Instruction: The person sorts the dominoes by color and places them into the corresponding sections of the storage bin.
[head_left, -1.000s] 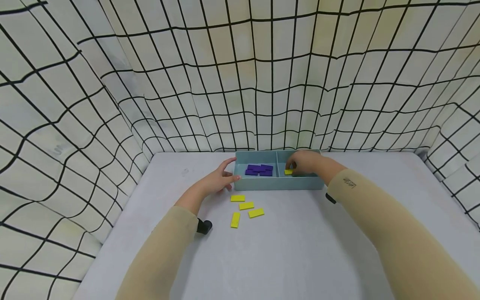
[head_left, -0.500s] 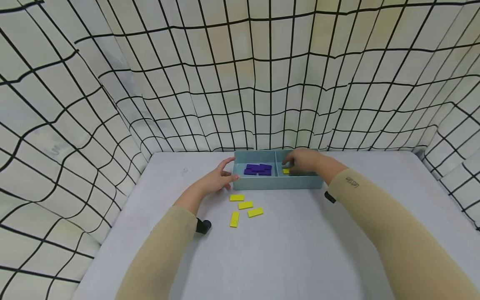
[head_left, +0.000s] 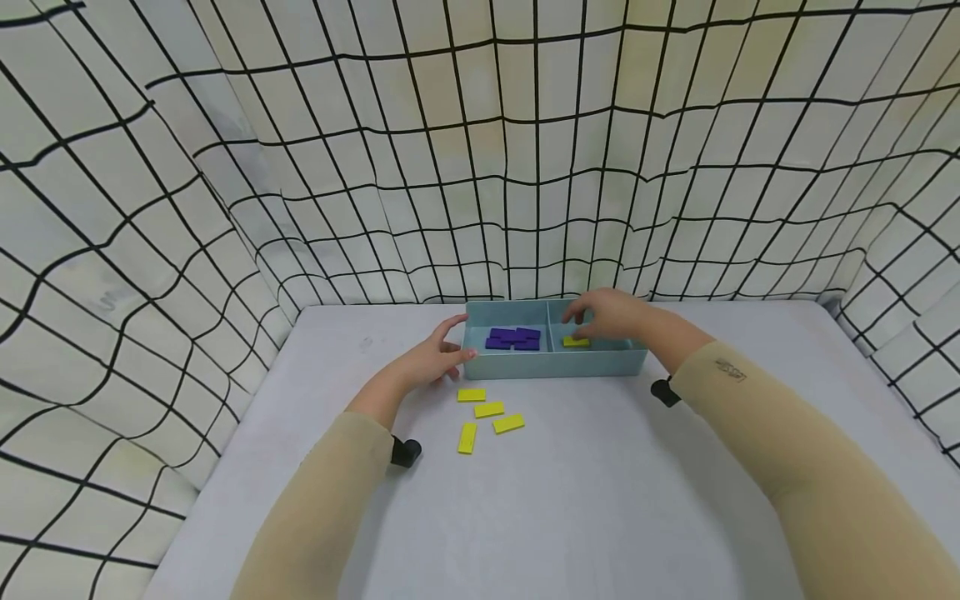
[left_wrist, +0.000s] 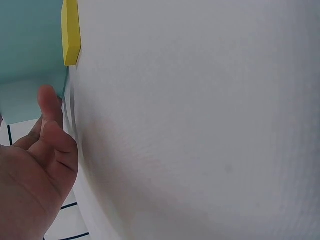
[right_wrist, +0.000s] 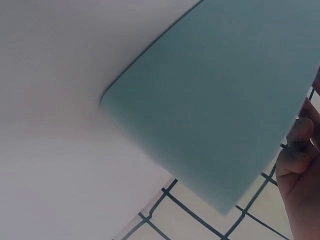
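A light blue-green box (head_left: 585,365) with two compartments stands at the back of the table. My left hand (head_left: 431,360) is at its left end, thumb and forefinger extended to the wall. In the left wrist view the fingers (left_wrist: 48,100) overlap the box's end. Over the right compartment hovers my right hand (head_left: 611,315), fingers loosely bent and nothing between them. Just below its fingers, a yellow domino-like block (head_left: 576,342) lies on the compartment floor. Several purple blocks (head_left: 513,338) lie together in the left compartment. The right wrist view shows the box's outer wall and the curled fingertips.
Several loose yellow blocks (head_left: 508,423) lie on the white table (head_left: 585,500) in front of the box, right of the left forearm. Black netting (head_left: 480,179) over white walls rises behind the table and at both sides.
My right hand has let go of the yellow block and lifted slightly, leaving it in the right compartment. The left hand stays at the box's end. The view has shifted slightly.
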